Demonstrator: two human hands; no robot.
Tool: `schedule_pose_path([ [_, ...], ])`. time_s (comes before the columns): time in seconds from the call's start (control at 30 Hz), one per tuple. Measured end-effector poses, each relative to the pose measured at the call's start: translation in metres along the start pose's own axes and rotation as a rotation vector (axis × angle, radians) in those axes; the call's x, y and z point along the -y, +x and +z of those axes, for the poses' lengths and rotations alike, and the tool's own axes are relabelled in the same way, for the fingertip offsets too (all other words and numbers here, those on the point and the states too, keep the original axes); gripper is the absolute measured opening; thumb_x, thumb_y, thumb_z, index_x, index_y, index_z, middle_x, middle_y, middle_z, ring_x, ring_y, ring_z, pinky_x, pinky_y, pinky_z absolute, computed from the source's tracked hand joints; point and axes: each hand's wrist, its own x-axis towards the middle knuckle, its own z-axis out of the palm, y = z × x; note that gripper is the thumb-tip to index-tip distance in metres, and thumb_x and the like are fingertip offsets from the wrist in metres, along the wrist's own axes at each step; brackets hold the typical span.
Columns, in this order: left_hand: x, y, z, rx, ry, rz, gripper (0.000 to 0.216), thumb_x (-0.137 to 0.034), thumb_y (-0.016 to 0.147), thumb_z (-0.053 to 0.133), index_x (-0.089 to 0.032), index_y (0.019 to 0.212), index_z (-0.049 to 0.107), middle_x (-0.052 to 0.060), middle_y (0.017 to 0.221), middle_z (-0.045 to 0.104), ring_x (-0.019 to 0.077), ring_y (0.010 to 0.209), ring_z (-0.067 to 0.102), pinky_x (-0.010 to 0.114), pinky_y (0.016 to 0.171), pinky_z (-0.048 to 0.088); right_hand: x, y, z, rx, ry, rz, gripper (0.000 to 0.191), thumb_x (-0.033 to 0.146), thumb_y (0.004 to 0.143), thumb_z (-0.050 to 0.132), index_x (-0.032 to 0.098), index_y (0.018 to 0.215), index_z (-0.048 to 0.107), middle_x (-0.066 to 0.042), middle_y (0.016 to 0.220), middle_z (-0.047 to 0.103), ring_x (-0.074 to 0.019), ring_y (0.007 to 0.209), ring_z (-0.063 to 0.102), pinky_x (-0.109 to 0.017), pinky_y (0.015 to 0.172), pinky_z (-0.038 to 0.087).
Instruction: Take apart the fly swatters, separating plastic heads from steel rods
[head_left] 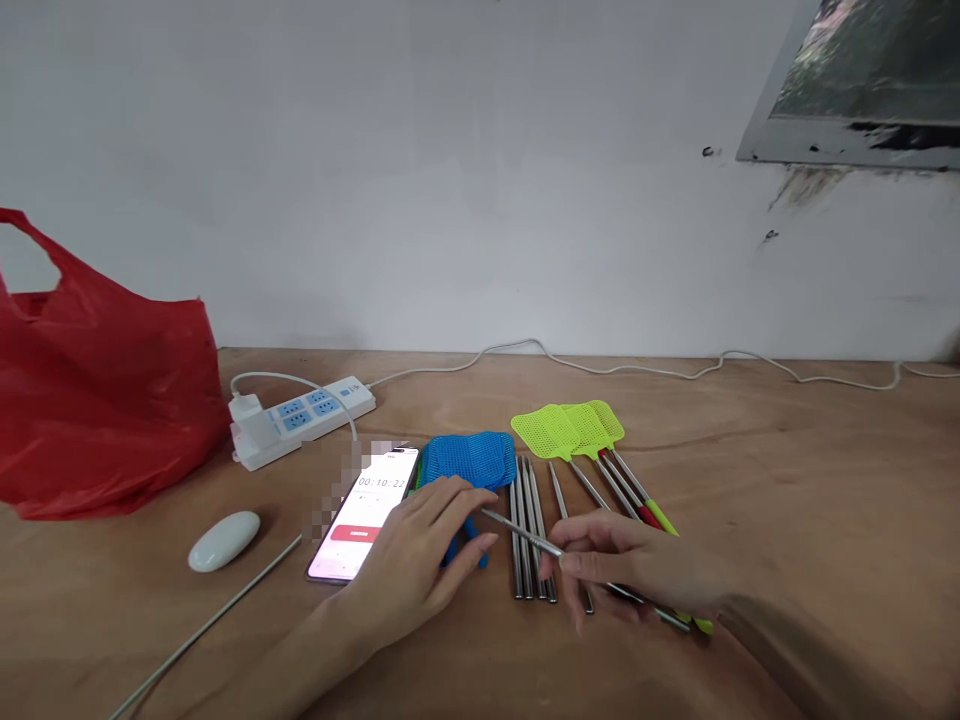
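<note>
My right hand (630, 558) pinches a thin silver metal rod (525, 535), its narrow tip pointing left. My left hand (424, 540) is near that tip, thumb and fingers apart; whether a fingertip touches the rod I cannot tell. Beside and partly under the left hand lie stacked blue mesh fly swatter heads (469, 458) and blue handle pieces (469, 540). Several loose metal rods (529, 570) lie between the hands. Yellow-green fly swatters (559, 432) with metal shafts and red or yellow-green sleeves stretch beyond and under my right hand, which hides part of them.
A phone (367, 515) showing a running timer lies left of my left hand, with a white mouse (223, 541) farther left. Behind are a power strip (304, 420) and a red plastic bag (112, 400). A white cable (615, 372) runs along the wall.
</note>
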Motion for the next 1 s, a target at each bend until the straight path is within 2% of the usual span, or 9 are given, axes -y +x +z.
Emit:
schedule_pose_path([
  [0.07, 0.0, 0.0, 0.003, 0.037, 0.038, 0.067, 0.02, -0.026, 0.107, 0.041, -0.019, 0.107, 0.06, 0.006, 0.095, 0.066, 0.0211, 0.085, 0.059, 0.033, 0.074, 0.046, -0.001, 0.001, 0.001, 0.014, -0.069, 0.023, 0.03, 0.048, 0.091, 0.061, 0.019, 0.096, 0.068, -0.003, 0.079, 0.075, -0.0046, 0.038, 0.037, -0.018, 0.036, 0.025],
  [0.13, 0.002, 0.001, 0.004, 0.064, 0.083, 0.112, 0.027, -0.024, 0.108, 0.038, -0.019, 0.094, 0.062, 0.004, 0.081, 0.065, 0.02, 0.075, 0.055, 0.032, 0.067, 0.042, -0.004, 0.002, 0.001, -0.048, -0.161, -0.001, 0.03, 0.048, 0.091, 0.061, 0.02, 0.095, 0.07, -0.004, 0.079, 0.075, -0.007, 0.042, 0.042, -0.019, 0.038, 0.028],
  [0.27, 0.003, 0.002, 0.002, 0.067, 0.136, 0.088, 0.032, -0.023, 0.107, 0.037, -0.018, 0.087, 0.062, 0.004, 0.076, 0.063, 0.0193, 0.07, 0.051, 0.032, 0.063, 0.038, -0.013, 0.005, -0.005, -0.376, -0.427, -0.292, 0.02, 0.041, 0.09, 0.066, 0.022, 0.093, 0.073, -0.003, 0.072, 0.072, -0.0138, 0.055, 0.053, -0.024, 0.048, 0.034],
  [0.33, 0.003, 0.002, 0.001, 0.076, 0.151, 0.059, 0.032, -0.023, 0.107, 0.037, -0.018, 0.085, 0.061, 0.004, 0.077, 0.063, 0.0196, 0.072, 0.052, 0.032, 0.065, 0.039, -0.017, 0.006, -0.01, -0.559, -0.626, -0.437, 0.013, 0.036, 0.09, 0.069, 0.025, 0.09, 0.074, -0.001, 0.067, 0.068, -0.0144, 0.055, 0.051, -0.026, 0.051, 0.032],
  [0.4, 0.003, 0.002, 0.002, 0.091, 0.169, 0.042, 0.032, -0.024, 0.106, 0.037, -0.017, 0.084, 0.06, 0.005, 0.078, 0.063, 0.0201, 0.072, 0.052, 0.033, 0.066, 0.04, -0.019, 0.008, -0.013, -0.647, -0.799, -0.529, 0.008, 0.032, 0.09, 0.069, 0.026, 0.087, 0.074, 0.0, 0.065, 0.066, -0.0147, 0.054, 0.049, -0.028, 0.053, 0.03],
  [0.5, 0.004, 0.002, 0.003, 0.101, 0.205, 0.048, 0.035, -0.024, 0.107, 0.035, -0.017, 0.084, 0.059, 0.005, 0.077, 0.062, 0.0203, 0.07, 0.052, 0.032, 0.064, 0.039, -0.021, 0.009, -0.012, -0.645, -0.932, -0.604, 0.008, 0.028, 0.093, 0.066, 0.026, 0.09, 0.073, -0.001, 0.071, 0.068, -0.0156, 0.056, 0.051, -0.029, 0.057, 0.033],
  [0.7, 0.01, 0.001, 0.003, 0.094, 0.255, 0.087, 0.044, -0.028, 0.11, 0.028, -0.017, 0.081, 0.059, 0.003, 0.067, 0.06, 0.0193, 0.062, 0.052, 0.031, 0.057, 0.035, -0.027, 0.014, -0.006, -0.671, -1.061, -0.649, 0.009, 0.024, 0.096, 0.061, 0.026, 0.096, 0.07, -0.003, 0.079, 0.071, -0.0189, 0.067, 0.061, -0.03, 0.06, 0.035],
  [0.87, 0.009, -0.001, 0.011, 0.14, 0.234, 0.087, 0.05, -0.031, 0.111, 0.023, -0.018, 0.077, 0.057, 0.003, 0.066, 0.061, 0.0192, 0.063, 0.055, 0.029, 0.057, 0.036, -0.035, 0.019, 0.005, -0.687, -1.225, -0.682, 0.012, 0.022, 0.098, 0.058, 0.024, 0.092, 0.068, -0.002, 0.073, 0.069, -0.017, 0.06, 0.06, -0.03, 0.054, 0.028],
  [1.0, 0.004, -0.001, 0.013, 0.14, 0.243, 0.099, 0.05, -0.03, 0.111, 0.02, -0.018, 0.078, 0.056, 0.003, 0.067, 0.061, 0.0188, 0.061, 0.055, 0.029, 0.056, 0.036, -0.038, 0.022, 0.014, -0.698, -1.327, -0.707, 0.014, 0.022, 0.1, 0.055, 0.022, 0.091, 0.065, -0.002, 0.074, 0.069, -0.0169, 0.06, 0.062, -0.03, 0.054, 0.029],
])
